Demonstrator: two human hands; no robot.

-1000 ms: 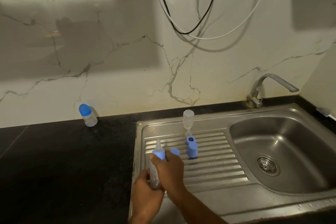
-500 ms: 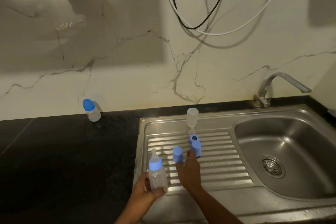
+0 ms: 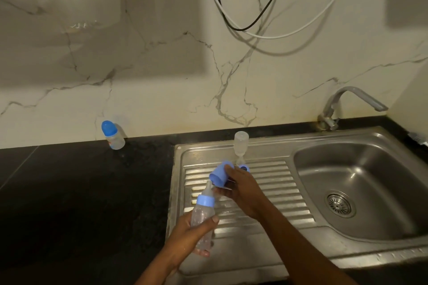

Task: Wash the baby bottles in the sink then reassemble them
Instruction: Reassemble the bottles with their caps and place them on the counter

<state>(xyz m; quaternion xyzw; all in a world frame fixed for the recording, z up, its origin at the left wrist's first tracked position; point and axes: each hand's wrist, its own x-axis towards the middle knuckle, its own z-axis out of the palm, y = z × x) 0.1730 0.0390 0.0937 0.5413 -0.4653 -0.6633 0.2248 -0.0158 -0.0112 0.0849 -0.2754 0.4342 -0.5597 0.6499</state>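
- The bottle (image 3: 203, 214) is held near, over the left edge of the draining board (image 3: 278, 192). It tilts so its teat (image 3: 209, 186) points far and slightly right. Its blue collar (image 3: 205, 201) is already on, so it seems only the cover is missing.
- The left hand (image 3: 190, 236) wraps fingers and thumb round the clear body low down, which leaves the top free.
- The right hand (image 3: 242, 188) pinches the blue cap (image 3: 220, 174) just beyond the teat, apparently lining it up to go on. I cannot tell whether the cap's open end faces the teat.
- A second clear bottle (image 3: 240, 143) appears to stand neck down at the far edge of the board, likely to drain. A blue ring (image 3: 244, 167) lies just on its near side, half hidden by the right hand.
- A capped bottle (image 3: 112, 135) stands far left on the black counter (image 3: 81, 192) against the wall, probably finished and kept out of the wet.
- The basin (image 3: 361, 192) and tap (image 3: 352, 99) are to the right, and no water is visibly running.
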